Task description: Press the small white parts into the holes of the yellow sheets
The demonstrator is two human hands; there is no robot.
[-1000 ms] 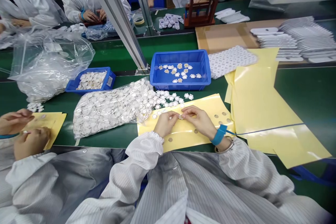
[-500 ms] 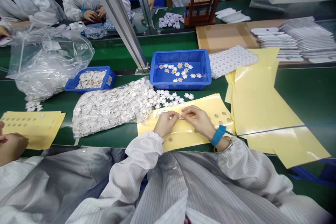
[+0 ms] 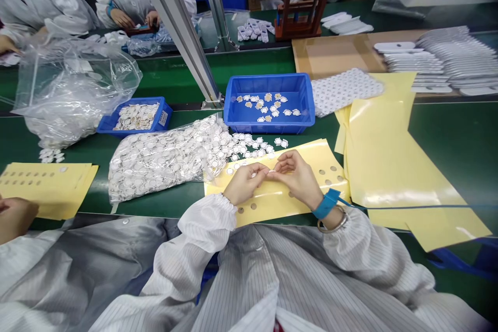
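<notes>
Between the fingertips of my two hands is a small round white piece, mostly hidden by the fingers. My left hand pinches it from the left. My right hand, with a blue wrist strap, pinches it from the right, other fingers curled. Both are just above a yellow sheet with several grey round spots on it. Loose white round pieces lie beyond the sheet, spilling from a clear plastic bag full of them.
A blue tray holding several pieces stands ahead; a smaller blue tray is to its left. More yellow sheets lie at right. A metal post rises ahead. At left, a co-worker's hand is near another yellow sheet.
My hands have tilted the white piece, which now shows nearly edge-on. My left hand has shifted slightly left, uncovering another grey spot. Across the bench, a person's arm has drawn back toward the wooden stand.
</notes>
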